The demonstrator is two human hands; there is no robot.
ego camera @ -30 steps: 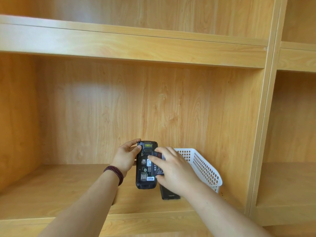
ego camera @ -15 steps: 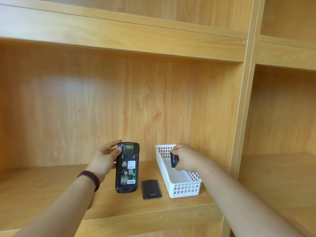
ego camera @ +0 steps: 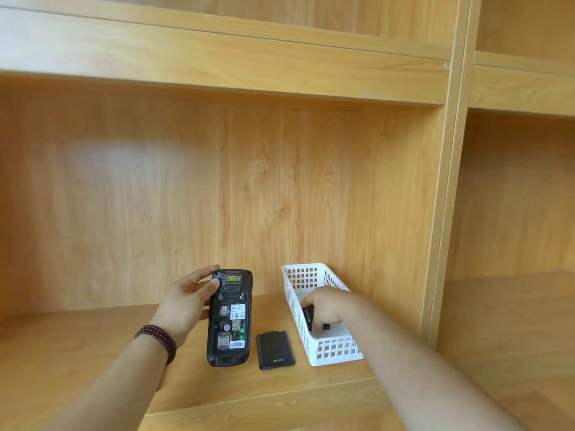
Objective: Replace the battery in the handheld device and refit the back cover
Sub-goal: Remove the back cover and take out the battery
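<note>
Left hand [ego camera: 183,306] grips open-backed black handheld device [ego camera: 229,318], right hand [ego camera: 326,309] clutches black battery [ego camera: 308,315] inside white plastic basket [ego camera: 337,349]; looks like old-cell drop-off, next fetch replacement.

Battery [ego camera: 308,315] largely covered by the right hand [ego camera: 326,309] inside the basket [ego camera: 336,349], label print on the device [ego camera: 230,318] too small to be read, both forearms cut off at the bottom edge
</note>
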